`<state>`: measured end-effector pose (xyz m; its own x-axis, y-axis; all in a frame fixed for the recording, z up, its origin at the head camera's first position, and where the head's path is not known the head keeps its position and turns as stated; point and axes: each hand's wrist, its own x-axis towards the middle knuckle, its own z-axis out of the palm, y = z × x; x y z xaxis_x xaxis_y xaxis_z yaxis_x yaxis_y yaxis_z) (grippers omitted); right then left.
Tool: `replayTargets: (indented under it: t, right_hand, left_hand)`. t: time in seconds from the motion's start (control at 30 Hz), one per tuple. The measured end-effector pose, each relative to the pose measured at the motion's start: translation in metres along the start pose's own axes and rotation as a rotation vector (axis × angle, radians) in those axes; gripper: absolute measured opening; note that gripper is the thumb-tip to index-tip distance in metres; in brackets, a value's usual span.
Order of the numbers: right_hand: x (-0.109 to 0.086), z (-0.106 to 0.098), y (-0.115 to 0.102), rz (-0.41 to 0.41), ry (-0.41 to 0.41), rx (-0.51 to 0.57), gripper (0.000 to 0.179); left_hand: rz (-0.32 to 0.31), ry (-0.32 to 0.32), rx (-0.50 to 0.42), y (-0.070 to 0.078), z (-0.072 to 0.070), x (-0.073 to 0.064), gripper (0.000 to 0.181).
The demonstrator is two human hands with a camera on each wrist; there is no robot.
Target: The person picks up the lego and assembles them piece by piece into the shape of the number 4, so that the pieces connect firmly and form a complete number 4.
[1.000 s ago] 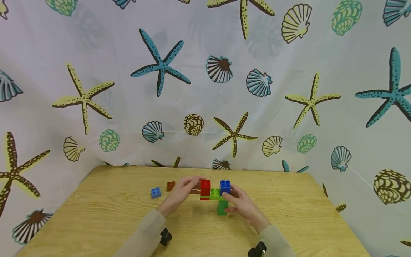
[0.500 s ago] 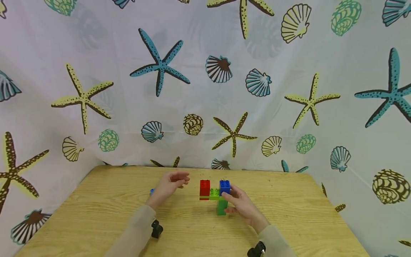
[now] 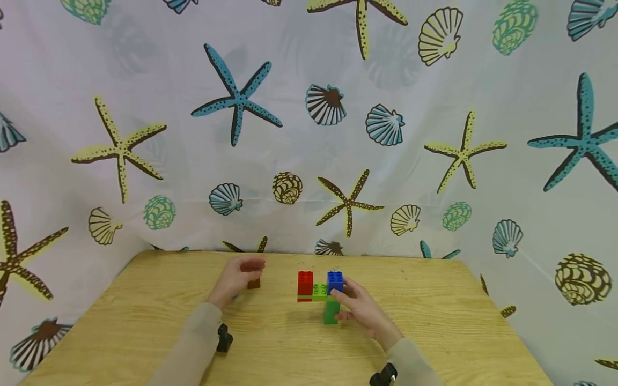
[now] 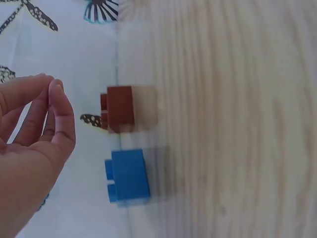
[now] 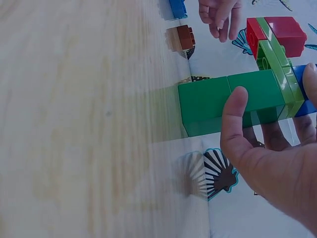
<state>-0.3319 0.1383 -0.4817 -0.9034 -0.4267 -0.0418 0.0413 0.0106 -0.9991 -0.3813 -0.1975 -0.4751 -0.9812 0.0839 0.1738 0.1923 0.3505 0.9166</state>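
Observation:
My right hand (image 3: 366, 310) grips a toy-brick structure standing on the table. Its column is two stacked green bricks (image 5: 228, 103), topped by a long lime-green brick (image 3: 319, 290). Red bricks (image 3: 305, 282) sit above and below the lime brick's left end, and a dark blue brick (image 3: 335, 280) tops its right end. In the right wrist view, fingers reach along the green and blue bricks. My left hand (image 3: 235, 279), holding nothing, hovers over two loose bricks with its fingers bent: a brown one (image 4: 120, 109) and a blue one (image 4: 130, 176). The head view largely hides the blue one behind that hand.
The wooden table (image 3: 289, 354) carries both loose bricks left of the structure. A white cloth (image 3: 270, 150) printed with starfish and shells hangs behind the table and along its sides.
My left hand has left the red end of the structure and moved left to the loose bricks. The right hand has kept its grip in place.

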Motion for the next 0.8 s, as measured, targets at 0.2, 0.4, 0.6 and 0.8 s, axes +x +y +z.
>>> replayTargets:
  t: [0.2,0.4,0.6,0.8]
  right_hand:
    - [0.0,0.001,0.0,0.008,0.006,-0.006,0.07]
    - [0.001,0.001,0.001,0.011,0.004,-0.009,0.071]
    - [0.001,0.002,0.001,0.014,0.004,-0.008,0.071]
    - [0.0,0.001,0.0,0.012,0.003,-0.005,0.07]
  left_hand:
    - [-0.025,-0.017,0.132,-0.011,-0.008,0.003,0.036]
    - [-0.075,-0.044,0.224,-0.017,-0.01,0.007,0.041]
    - [-0.094,-0.085,0.258,-0.024,-0.011,0.009,0.046]
    - [-0.08,-0.099,0.285,-0.027,-0.011,0.011,0.047]
